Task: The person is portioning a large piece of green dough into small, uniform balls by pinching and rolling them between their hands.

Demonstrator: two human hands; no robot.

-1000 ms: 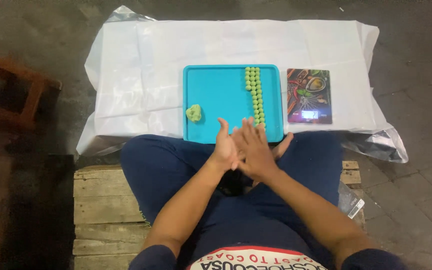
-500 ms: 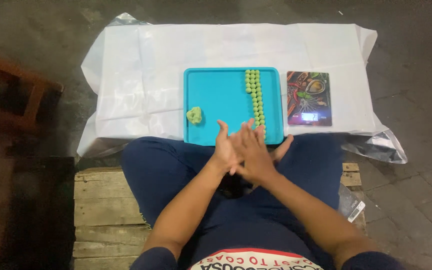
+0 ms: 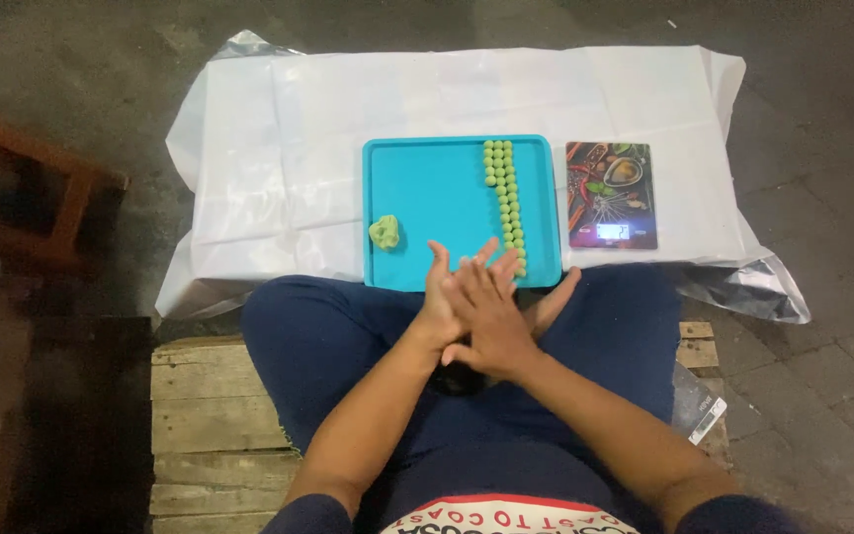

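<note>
Green dough balls point(image 3: 504, 193) run in a double row whose long axis points away from me, down the right part of the teal tray point(image 3: 427, 198); they look small, round, matte. My left hand point(image 3: 441, 297) and right hand point(image 3: 484, 314) are flat, palms pressed together, near the tray's close edge.

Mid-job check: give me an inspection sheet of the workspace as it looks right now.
Surface: white plastic sheet spread on dark ground.
Job's things: teal tray holding two rows of green balls and a green dough lump.
Clutter: kitchen scale right of the tray.
Hands: left hand and right hand pressed palm to palm; anything between them is hidden.
Cables: nothing seen.
Surroundings: wooden pallet, orange stool.
</note>
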